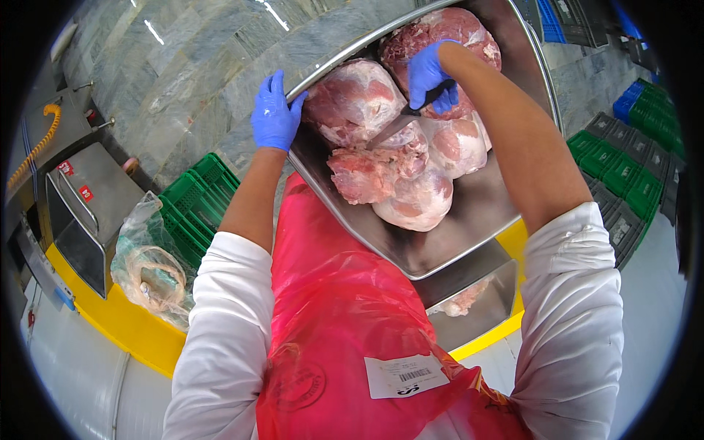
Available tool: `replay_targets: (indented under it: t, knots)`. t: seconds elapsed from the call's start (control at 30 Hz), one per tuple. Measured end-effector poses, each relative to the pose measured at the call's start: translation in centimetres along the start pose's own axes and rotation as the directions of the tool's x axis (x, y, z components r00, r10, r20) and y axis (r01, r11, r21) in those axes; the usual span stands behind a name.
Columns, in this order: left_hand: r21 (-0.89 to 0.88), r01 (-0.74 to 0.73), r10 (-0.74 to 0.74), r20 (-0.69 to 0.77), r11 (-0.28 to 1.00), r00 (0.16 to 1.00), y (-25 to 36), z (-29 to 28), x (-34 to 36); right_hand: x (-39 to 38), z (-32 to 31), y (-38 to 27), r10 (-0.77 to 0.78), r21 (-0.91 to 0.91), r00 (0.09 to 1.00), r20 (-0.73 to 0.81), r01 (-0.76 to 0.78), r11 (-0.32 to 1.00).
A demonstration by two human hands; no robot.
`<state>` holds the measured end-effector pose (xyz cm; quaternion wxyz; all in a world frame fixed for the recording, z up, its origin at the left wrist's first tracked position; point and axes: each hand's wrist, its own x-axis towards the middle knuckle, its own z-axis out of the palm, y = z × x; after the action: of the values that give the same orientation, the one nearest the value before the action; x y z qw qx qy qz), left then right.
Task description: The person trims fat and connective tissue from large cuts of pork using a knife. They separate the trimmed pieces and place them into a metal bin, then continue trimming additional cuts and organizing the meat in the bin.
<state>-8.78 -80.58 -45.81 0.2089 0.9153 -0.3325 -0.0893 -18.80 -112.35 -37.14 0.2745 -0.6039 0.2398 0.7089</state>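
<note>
A metal tub (480, 220) with a rolled rim holds several large pieces of raw meat. My right hand (431, 77), in a blue glove, is closed around the dark handle of a knife (390, 132). The blade points down and left, between a big round piece of meat (352, 103) and a ragged pink piece (370, 172). Another large red piece (462, 33) lies beyond my right hand, and paler pieces (422, 198) sit nearer to me. My left hand (276, 117), also blue-gloved, is at the tub's left rim with fingers extended and thumb apart.
Below the tub, a smaller metal container (480, 312) has a scrap of meat inside, by a yellow edge (488, 339). Green crates (198, 202) and a clear plastic bag (150, 268) are on the left. Stacked green and grey crates (623, 172) stand right. A red plastic apron (330, 315) covers my front.
</note>
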Motion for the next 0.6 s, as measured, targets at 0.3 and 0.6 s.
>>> replay_targets:
  t: [0.3, 0.6]
  knots:
    - [0.001, -0.029, 0.029, -0.021, 1.0, 0.999, -0.7, 0.6, 0.0, -0.5, 4.0, 4.6, -0.031, 0.185, 0.995, 0.095, 0.013, 0.983]
    - [0.013, -0.031, 0.032, -0.026, 0.999, 0.999, -0.8, 0.6, -0.1, 2.5, 24.2, 12.5, -0.225, -0.225, 0.618, -0.753, 0.079, 0.971]
